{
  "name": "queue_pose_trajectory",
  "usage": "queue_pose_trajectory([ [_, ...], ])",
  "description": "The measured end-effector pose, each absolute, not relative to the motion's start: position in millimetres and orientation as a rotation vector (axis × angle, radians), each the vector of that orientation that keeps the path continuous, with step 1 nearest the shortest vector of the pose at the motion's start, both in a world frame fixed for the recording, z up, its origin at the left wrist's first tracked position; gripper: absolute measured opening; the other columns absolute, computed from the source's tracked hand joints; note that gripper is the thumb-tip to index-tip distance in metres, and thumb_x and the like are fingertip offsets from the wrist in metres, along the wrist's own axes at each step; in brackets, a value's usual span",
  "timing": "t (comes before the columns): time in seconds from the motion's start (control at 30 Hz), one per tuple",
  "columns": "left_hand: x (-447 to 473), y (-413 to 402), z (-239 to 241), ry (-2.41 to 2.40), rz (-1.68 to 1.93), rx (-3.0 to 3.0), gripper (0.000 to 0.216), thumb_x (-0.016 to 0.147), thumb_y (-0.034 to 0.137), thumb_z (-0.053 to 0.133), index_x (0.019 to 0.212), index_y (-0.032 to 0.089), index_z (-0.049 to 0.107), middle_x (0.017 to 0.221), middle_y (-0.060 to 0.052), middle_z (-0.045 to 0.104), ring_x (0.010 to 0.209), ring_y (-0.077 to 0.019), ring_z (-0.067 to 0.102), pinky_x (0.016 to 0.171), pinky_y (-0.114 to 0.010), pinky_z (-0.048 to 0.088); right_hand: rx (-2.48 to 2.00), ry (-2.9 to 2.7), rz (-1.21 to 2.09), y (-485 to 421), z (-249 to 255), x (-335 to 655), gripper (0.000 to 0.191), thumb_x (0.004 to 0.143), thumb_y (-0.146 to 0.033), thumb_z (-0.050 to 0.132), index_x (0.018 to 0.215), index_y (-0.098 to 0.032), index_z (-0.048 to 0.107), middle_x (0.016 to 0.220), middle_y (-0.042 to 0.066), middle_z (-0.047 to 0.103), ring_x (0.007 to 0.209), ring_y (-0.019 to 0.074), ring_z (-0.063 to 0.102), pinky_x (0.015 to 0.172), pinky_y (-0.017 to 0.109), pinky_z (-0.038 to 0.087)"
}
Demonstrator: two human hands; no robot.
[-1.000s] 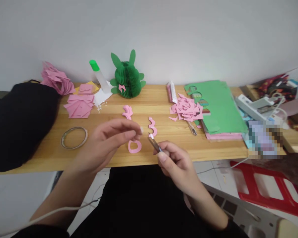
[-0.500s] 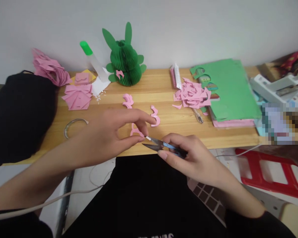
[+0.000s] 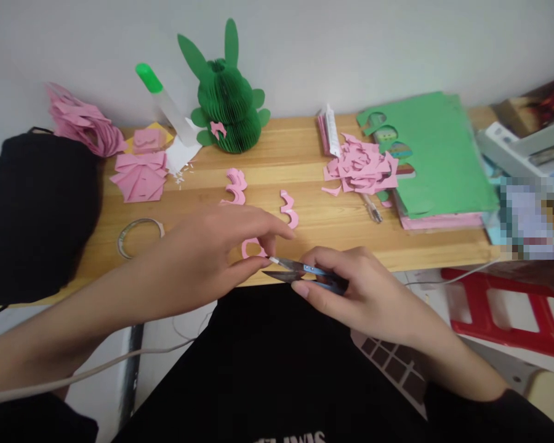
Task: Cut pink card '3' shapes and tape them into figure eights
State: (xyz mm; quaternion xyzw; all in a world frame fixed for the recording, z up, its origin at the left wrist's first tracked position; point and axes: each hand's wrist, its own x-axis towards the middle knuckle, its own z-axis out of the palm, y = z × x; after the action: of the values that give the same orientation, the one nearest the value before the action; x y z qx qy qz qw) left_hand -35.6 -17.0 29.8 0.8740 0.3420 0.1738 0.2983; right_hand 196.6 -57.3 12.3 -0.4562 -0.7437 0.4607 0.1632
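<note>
My right hand (image 3: 351,286) grips small blue-handled thread snips (image 3: 300,271), blades pointing left over the table's front edge. My left hand (image 3: 212,252) pinches a tiny white bit at the blade tips, thumb and forefinger pressed together. Just behind my left fingers lies a pink paper ring (image 3: 252,247). Two pink scalloped cut-outs (image 3: 289,210) and a small stack of them (image 3: 235,186) lie on the wooden table (image 3: 305,166) beyond.
A green honeycomb paper rabbit (image 3: 226,101) and a green-capped glue tube (image 3: 164,104) stand at the back. A tape roll (image 3: 141,237), pink paper pieces (image 3: 141,175), pink scraps (image 3: 362,169), green sheets (image 3: 425,154), a black bag (image 3: 32,209) and a red stool (image 3: 508,314) surround.
My hands came together near the table's front edge; the left fingers now pinch at the tips of the snips. The view tilted downward slightly.
</note>
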Motion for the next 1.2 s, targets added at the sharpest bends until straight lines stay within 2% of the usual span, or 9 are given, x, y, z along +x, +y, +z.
queue_pose_trajectory([
  [0.33, -31.1, -16.8, 33.4, 0.838, 0.381, 2.392, 0.026, 0.091, 0.013, 0.056, 0.114, 0.024, 0.061, 0.085, 0.006, 0.067, 0.079, -0.0111, 0.063, 0.080, -0.025, 0.046, -1.299, -2.205, 1.247, -56.7, 14.9, 199.8, 0.024, 0.090, -0.034, 0.058, 0.080, -0.014, 0.063, 0.053, -0.006, 0.045, 0.043, 0.0069, 0.039, 0.047, 0.023, 0.028],
  [0.57, -31.1, -15.8, 30.0, 0.860, 0.382, 2.380, 0.023, 0.090, 0.018, 0.058, 0.112, 0.025, 0.061, 0.093, 0.004, 0.071, 0.085, -0.0141, 0.066, 0.081, -0.026, 0.045, -1.292, -2.214, 1.251, -56.8, 13.0, 200.4, 0.024, 0.090, -0.033, 0.058, 0.083, -0.012, 0.066, 0.053, -0.005, 0.048, 0.043, 0.0073, 0.041, 0.047, 0.023, 0.028],
  [0.97, -29.0, -15.1, 30.1, 0.873, 0.363, 2.382, 0.025, 0.090, 0.015, 0.056, 0.112, 0.026, 0.061, 0.083, 0.005, 0.068, 0.078, -0.0139, 0.064, 0.079, -0.026, 0.044, -1.297, -2.236, 1.266, -54.8, 14.1, 201.7, 0.025, 0.091, -0.034, 0.058, 0.085, -0.012, 0.067, 0.054, -0.005, 0.049, 0.044, 0.0079, 0.042, 0.048, 0.024, 0.027],
  [1.2, -29.5, -14.5, 29.2, 0.863, 0.361, 2.400, 0.026, 0.090, 0.016, 0.058, 0.114, 0.025, 0.060, 0.085, 0.005, 0.068, 0.081, -0.0129, 0.066, 0.079, -0.025, 0.044, -1.308, -2.247, 1.275, -55.1, 14.6, 202.5, 0.024, 0.092, -0.035, 0.057, 0.086, -0.013, 0.066, 0.055, -0.004, 0.051, 0.045, 0.0085, 0.043, 0.048, 0.024, 0.028],
])
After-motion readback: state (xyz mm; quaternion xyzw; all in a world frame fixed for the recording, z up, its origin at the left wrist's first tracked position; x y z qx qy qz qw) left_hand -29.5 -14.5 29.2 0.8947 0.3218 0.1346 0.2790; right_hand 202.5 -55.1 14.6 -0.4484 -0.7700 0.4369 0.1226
